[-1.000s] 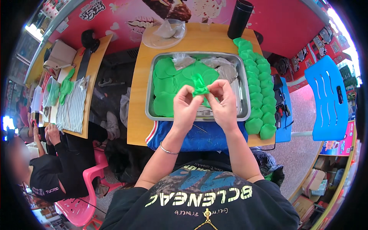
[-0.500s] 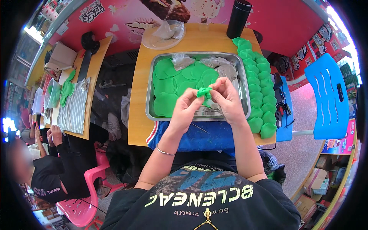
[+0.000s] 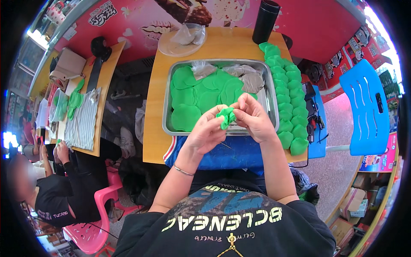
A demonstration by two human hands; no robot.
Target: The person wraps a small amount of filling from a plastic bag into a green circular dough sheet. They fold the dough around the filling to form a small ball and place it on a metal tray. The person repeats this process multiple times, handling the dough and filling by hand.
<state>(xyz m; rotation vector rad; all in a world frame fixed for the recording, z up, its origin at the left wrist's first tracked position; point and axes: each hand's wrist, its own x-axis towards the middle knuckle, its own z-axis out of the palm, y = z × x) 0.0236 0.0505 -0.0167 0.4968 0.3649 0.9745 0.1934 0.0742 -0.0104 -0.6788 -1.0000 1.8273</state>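
A crumpled green piece (image 3: 225, 116), thin and soft-looking, is held between my two hands above the near side of the tray. My left hand (image 3: 209, 132), with a metal bangle at the wrist, pinches its left side. On its right edge the fingertips of my right hand (image 3: 255, 121) close. Below lies a metal tray (image 3: 166, 96) with several flat round green pieces (image 3: 187, 116) overlapping in it. Plastic bags (image 3: 251, 82) of greyish-brown stuff rest in the tray's far right part. Whether the green material is cloth or plastic, I cannot tell.
Rounded green pieces (image 3: 286, 103) line the table's right edge in rows. A black cylinder (image 3: 266, 21) and a clear round lid or dish (image 3: 173, 46) stand behind the tray. Blue cloth (image 3: 205, 152) hangs at the near edge. Someone sits at another table (image 3: 105, 81) on the left.
Both hands have come slightly lower and nearer to me. The green piece has turned and spread out more in my left fingers. The neighbouring person's hand has shifted a little.
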